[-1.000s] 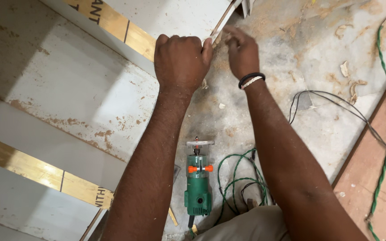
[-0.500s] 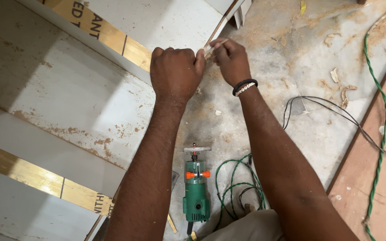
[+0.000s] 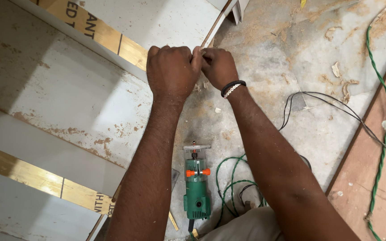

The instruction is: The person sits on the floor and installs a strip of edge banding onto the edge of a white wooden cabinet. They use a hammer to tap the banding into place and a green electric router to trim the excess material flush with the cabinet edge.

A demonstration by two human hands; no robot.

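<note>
Edge strip (image 3: 211,32) along the white board's (image 3: 68,98) edge: both fists have slid down it toward the wearer since a second ago. Left hand (image 3: 170,71) and right hand (image 3: 217,67) touch, grip pinching the strip. Green trimmer (image 3: 196,187) idle on floor.

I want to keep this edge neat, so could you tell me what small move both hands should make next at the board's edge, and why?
Probably slide the pinch a little further along the edge. The left hand and right hand meet at the thin strip on the white board, and more strip runs on beyond them.
</note>
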